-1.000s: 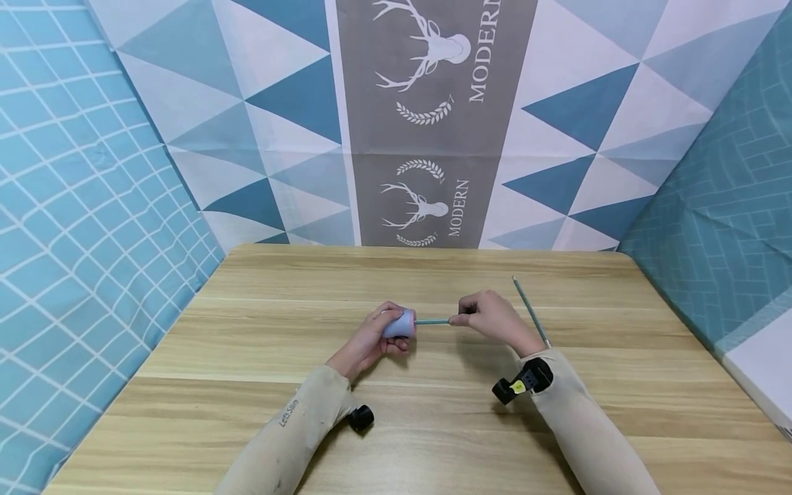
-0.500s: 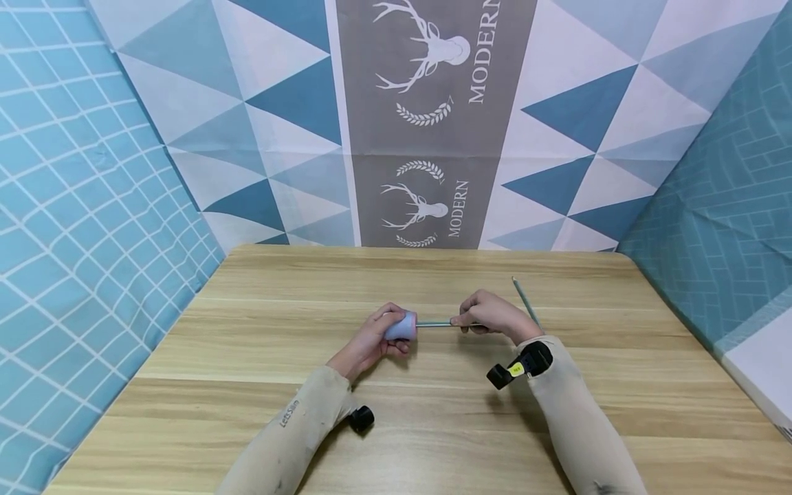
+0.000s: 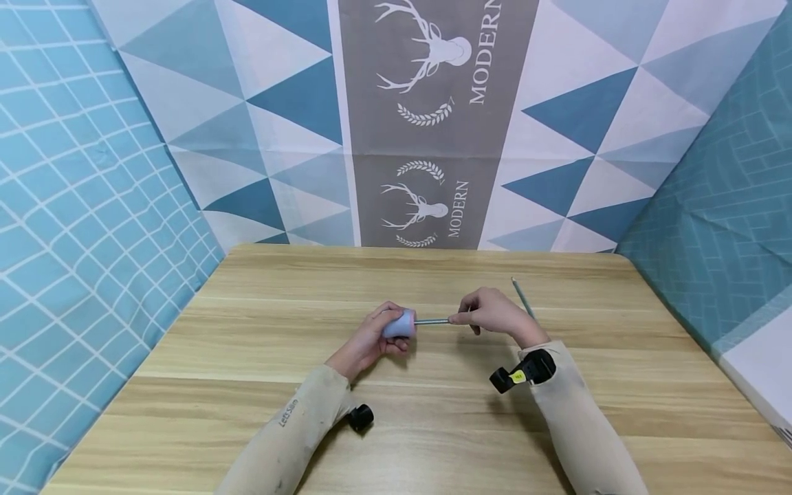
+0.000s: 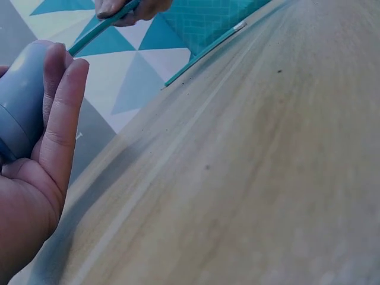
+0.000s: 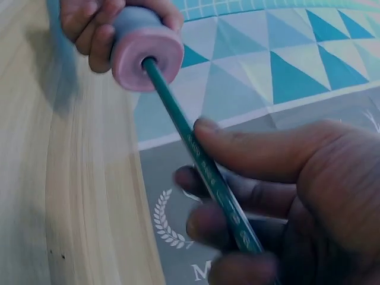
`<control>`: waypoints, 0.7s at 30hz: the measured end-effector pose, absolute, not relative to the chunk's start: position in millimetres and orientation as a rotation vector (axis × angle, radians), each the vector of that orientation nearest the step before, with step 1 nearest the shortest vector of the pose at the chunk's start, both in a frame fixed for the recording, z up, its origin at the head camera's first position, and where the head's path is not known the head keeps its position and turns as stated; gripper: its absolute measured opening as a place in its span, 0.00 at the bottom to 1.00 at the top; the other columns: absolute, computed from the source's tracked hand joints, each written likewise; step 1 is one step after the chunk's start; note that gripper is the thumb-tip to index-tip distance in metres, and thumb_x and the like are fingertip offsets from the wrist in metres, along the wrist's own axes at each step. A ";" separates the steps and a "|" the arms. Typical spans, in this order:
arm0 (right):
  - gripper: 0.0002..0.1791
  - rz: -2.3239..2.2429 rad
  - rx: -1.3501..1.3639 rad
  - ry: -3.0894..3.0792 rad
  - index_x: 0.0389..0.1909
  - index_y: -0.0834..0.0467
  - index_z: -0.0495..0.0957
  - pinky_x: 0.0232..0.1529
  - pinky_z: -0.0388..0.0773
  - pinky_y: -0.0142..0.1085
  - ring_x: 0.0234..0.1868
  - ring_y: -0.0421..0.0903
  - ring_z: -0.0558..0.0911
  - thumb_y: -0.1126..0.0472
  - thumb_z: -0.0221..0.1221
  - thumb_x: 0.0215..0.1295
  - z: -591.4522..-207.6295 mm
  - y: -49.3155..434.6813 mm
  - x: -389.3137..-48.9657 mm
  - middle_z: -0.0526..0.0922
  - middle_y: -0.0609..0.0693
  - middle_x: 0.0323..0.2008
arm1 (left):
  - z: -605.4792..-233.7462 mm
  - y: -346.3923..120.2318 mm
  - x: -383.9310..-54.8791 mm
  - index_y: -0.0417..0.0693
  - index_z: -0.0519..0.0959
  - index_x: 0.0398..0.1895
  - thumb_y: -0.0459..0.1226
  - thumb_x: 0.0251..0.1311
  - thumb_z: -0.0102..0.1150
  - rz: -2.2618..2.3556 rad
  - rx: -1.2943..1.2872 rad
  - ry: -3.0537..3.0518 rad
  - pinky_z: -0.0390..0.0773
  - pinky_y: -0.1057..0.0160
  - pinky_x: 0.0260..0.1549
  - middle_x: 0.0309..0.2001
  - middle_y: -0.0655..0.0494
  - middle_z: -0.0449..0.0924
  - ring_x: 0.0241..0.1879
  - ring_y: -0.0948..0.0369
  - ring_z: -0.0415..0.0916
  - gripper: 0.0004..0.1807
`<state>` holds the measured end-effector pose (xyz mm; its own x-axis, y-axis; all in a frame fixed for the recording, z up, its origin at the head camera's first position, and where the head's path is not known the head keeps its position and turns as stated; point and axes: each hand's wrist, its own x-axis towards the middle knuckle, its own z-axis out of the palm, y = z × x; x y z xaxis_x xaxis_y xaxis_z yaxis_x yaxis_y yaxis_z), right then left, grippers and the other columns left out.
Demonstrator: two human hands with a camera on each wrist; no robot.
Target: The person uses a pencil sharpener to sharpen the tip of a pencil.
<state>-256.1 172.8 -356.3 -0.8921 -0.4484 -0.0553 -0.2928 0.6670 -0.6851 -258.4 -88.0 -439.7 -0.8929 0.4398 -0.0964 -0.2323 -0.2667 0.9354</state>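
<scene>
A blue pencil sharpener [image 3: 399, 324] with a pink end is held in my left hand [image 3: 371, 342], above the middle of the table. The tip of a green pencil [image 5: 190, 139] is inside the hole in that pink end, so the tip itself is hidden. My right hand [image 3: 491, 313] pinches the pencil's shaft between thumb and fingers, to the right of the sharpener. Behind the right wrist, a second green pencil [image 3: 523, 298] lies on the table, partly covered by the hand; the left wrist view also shows this second pencil [image 4: 205, 54].
The wooden table [image 3: 247, 412] fills the space under both arms. Patterned cloths hang behind it [image 3: 427, 137] and at both sides. A white object [image 3: 761, 364] is at the right edge of the view.
My right hand's fingers have shifted on the pencil, and its wrist has turned slightly and moved a little. My left hand with the sharpener stays almost in place.
</scene>
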 end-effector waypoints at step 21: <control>0.17 -0.466 -1.875 3.403 0.23 0.54 0.72 0.13 0.65 0.30 0.15 0.36 0.69 0.51 0.67 0.62 -399.7 174.0 -254.2 0.74 0.42 0.17 | -438.4 -88.1 -258.2 0.50 0.70 0.43 0.43 0.71 0.46 2.236 0.219 1.510 0.80 0.67 0.22 0.35 0.44 0.73 0.20 0.62 0.76 0.07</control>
<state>-254.2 174.0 -399.7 -0.3227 -0.6322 0.7044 -0.7983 0.5816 0.1563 -258.2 -88.1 -438.4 -0.8946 0.4337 -0.1072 -0.2615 -0.3137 0.9128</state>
